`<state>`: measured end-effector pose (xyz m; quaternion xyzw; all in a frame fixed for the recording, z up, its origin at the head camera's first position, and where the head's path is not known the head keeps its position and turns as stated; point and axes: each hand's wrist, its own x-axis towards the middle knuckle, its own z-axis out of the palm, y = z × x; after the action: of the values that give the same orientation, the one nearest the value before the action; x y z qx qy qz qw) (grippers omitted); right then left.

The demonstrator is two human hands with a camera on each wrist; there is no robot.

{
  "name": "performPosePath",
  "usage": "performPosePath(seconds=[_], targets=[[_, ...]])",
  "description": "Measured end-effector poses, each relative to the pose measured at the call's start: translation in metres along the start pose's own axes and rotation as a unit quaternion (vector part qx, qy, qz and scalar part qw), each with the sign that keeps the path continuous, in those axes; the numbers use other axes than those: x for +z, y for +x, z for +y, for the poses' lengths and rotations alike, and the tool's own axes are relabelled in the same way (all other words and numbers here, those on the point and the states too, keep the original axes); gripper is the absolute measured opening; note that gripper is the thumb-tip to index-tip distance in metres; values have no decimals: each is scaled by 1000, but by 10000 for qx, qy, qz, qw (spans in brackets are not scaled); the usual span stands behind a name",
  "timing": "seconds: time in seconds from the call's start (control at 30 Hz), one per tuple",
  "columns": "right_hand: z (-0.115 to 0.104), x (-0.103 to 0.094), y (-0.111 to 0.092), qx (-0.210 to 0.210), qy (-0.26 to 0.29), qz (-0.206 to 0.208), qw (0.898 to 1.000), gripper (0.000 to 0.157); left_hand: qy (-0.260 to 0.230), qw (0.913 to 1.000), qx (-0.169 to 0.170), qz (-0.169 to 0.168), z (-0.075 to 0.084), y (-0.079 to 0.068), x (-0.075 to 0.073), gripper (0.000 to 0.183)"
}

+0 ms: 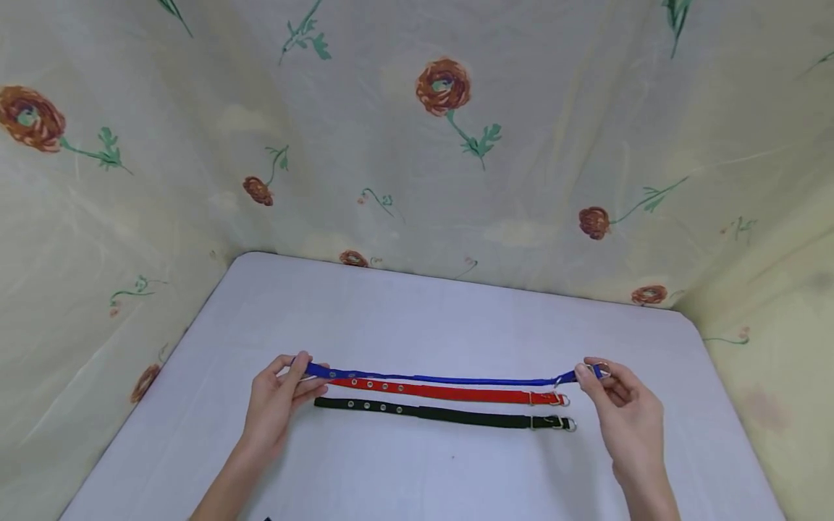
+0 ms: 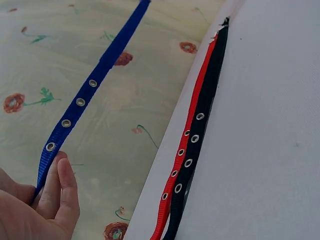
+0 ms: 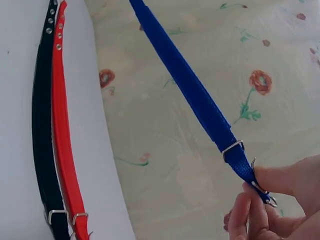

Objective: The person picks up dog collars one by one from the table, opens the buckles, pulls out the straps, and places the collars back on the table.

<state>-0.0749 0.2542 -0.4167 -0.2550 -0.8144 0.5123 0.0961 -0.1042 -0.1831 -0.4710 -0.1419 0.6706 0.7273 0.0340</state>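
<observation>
A blue collar [image 1: 449, 379] with metal eyelets is stretched between both hands, raised above the table. My left hand [image 1: 275, 398] pinches its eyelet end between thumb and fingers. At the other end, my right hand [image 1: 625, 409] pinches the collar beside its metal buckle and ring [image 3: 271, 202]. Below it on the table lie a red collar [image 1: 456, 394] and, nearer to me, a black collar [image 1: 456, 415], side by side and roughly parallel. Both have eyelets toward the left and metal buckles toward the right. In the head view the blue collar partly overlaps the red one's left end.
A white table [image 1: 417, 477] with rounded far corners carries the collars. Floral cloth [image 1: 365, 130] hangs behind it and along both sides, close to the table's edges.
</observation>
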Motion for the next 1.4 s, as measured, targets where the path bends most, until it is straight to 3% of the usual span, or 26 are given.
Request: performPosePath(seconds=[0.23,0.4,0.5,0.6,0.77,1.07,1.2,1.4], targets=[[7,-2,14,442,-307,-133,9985,58,-129,9997,-152,-151,3,8,-4,30],[10,-1,23,536,-445,-301,9971,63,-323,9967,-558,-491,7,13,-11,46],[11,1,26,476,-524,-275,9971,61,115,9980,-396,-484,8,17,-14,49],[12,5,30,363,-547,-334,9973,58,963,9951,-21,-218,8,21,-15,44],[19,14,36,63,-948,-585,9938,55,2150,9752,521,112,7,28,-16,33],[21,22,52,-534,-1902,-794,9771,57,3373,9346,1101,-240,7,56,-21,28],[29,31,62,-714,-2133,-915,9701,53,3770,9182,1154,-371,4,69,-22,24],[48,40,71,-714,-2406,-956,9633,49,4334,8968,867,-192,-4,79,-12,24]])
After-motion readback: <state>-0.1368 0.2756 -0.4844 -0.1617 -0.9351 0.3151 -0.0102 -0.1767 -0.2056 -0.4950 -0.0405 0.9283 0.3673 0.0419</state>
